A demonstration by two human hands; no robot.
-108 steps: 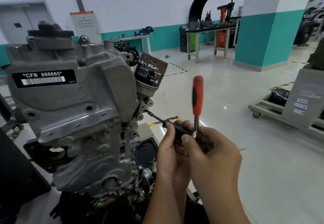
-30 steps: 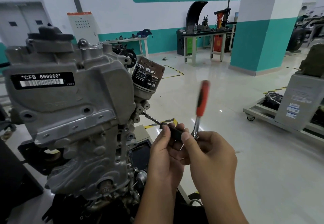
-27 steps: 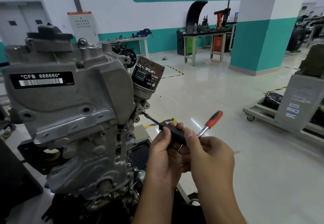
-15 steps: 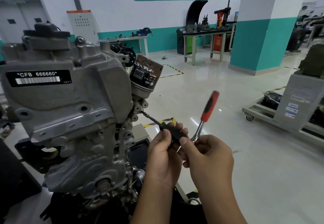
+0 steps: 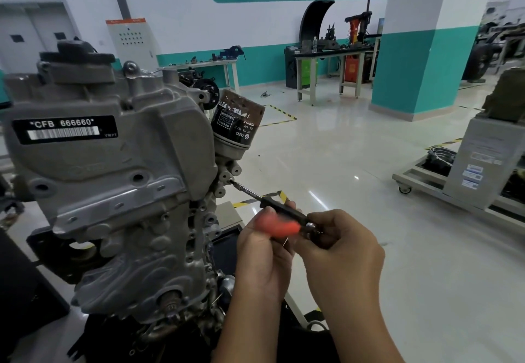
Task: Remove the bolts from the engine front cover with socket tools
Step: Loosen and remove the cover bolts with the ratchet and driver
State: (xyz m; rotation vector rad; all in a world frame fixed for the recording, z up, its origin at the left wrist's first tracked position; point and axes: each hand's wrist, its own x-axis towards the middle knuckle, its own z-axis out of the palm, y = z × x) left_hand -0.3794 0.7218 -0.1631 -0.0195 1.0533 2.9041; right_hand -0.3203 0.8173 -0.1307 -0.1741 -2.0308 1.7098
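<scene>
The grey engine front cover [image 5: 113, 181] fills the left of the view, with a black "CFB 666660" label. A thin extension bar [image 5: 250, 192] runs from a bolt boss on the cover's right edge to a black socket adapter [image 5: 287, 210]. My left hand [image 5: 264, 254] curls round that black adapter from below. My right hand [image 5: 338, 246] grips the ratchet head. The ratchet's red handle [image 5: 277, 226] is blurred and lies across my left fingers, pointing left.
A rusty black oil filter [image 5: 237, 124] sticks out just above the extension bar. Workbenches [image 5: 332, 58] stand at the back wall, a teal and white pillar [image 5: 423, 50] at right, and a wheeled cart [image 5: 454, 189] with a grey box at far right.
The ratchet's red handle has swung from pointing up and right down to the left, across my left hand. Both hands stay on the tool; the extension bar remains at the cover's edge.
</scene>
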